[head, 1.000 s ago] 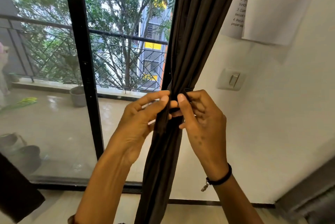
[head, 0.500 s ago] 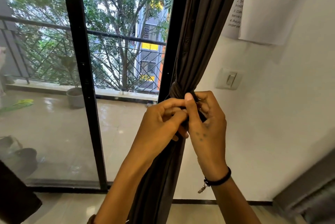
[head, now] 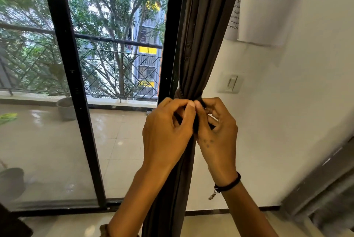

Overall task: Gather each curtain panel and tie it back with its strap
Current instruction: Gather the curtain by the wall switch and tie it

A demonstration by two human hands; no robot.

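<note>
well, the brown curtain panel [head: 199, 45] hangs bunched into a narrow column at the right edge of the glass door [head: 124, 150], just beside the white wall [head: 287, 112]. a strap [head: 179, 92] of the same dark cloth circles the bunch at its waist; the folds pinch in there and spread again above. both of our hands meet right at that band, in front of the curtain. our left hand [head: 166, 135] has its fingers curled, thumb and forefinger pressed together on a dark strip of the strap. our right hand [head: 217, 133] is curled too, its thumb tip touching the left forefinger, its fingers hooked round the strap on the wall side. how the ends cross under the fingers we cannot tell. below the hands the panel runs on down and out of the bottom of the view.

a black cord bracelet [head: 229, 185] with a small metal charm sits on our right wrist. on the wall to the right of the curtain is a pale light switch [head: 231, 83], and above it hang two printed sheets of paper [head: 268, 12], one overlapping the other, the print too blurred to read. left of the curtain stands the black door frame [head: 63, 60]. through the glass we see a tiled balcony [head: 47, 150], a grey plant pot [head: 66, 109] beside the frame's middle post, a metal railing [head: 115, 41], trees [head: 107, 6] and a building [head: 149, 54] with yellow patches.
</note>
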